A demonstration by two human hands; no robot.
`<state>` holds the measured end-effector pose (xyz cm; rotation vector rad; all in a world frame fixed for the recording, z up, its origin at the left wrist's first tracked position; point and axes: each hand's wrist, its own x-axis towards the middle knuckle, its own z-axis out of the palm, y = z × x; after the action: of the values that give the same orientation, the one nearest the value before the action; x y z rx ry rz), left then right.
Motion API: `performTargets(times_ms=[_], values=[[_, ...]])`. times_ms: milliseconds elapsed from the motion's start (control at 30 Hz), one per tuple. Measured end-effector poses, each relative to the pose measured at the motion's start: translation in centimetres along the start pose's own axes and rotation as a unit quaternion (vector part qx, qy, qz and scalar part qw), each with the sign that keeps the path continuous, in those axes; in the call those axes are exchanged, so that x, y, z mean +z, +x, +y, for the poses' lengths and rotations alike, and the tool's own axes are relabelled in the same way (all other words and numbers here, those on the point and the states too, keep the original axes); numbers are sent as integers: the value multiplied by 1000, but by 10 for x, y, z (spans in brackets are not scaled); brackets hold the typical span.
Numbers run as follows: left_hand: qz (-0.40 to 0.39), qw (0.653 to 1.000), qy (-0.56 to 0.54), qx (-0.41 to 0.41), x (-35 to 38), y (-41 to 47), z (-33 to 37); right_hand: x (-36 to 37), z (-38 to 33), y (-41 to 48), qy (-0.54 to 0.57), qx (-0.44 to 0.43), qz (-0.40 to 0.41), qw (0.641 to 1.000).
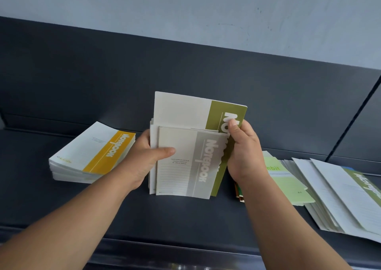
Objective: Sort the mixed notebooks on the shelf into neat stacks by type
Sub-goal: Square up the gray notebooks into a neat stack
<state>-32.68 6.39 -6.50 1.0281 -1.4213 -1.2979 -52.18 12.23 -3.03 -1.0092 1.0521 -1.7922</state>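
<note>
Upright grey notebook (181,162) and olive notebook (224,115); yellow stack (92,152) left; perhaps mixed pile (340,197) right.

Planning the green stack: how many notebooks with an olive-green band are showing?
2. One olive-band notebook stands upright at the back of the bundle gripped by the left hand and right hand; the other tops the fanned pile at far right. More may be hidden beneath.

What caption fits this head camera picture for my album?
Left hand and right hand hold notebooks upright on a shelf.
</note>
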Motion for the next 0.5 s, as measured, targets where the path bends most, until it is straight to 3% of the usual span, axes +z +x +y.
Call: performTargets(times_ms=[333,500], values=[[17,999,-29,37,2,4,19,-2,-27,-5,-39,-18,53,998],[26,988,112,107,-5,7,39,2,-34,-15,-99,-44,113,988]])
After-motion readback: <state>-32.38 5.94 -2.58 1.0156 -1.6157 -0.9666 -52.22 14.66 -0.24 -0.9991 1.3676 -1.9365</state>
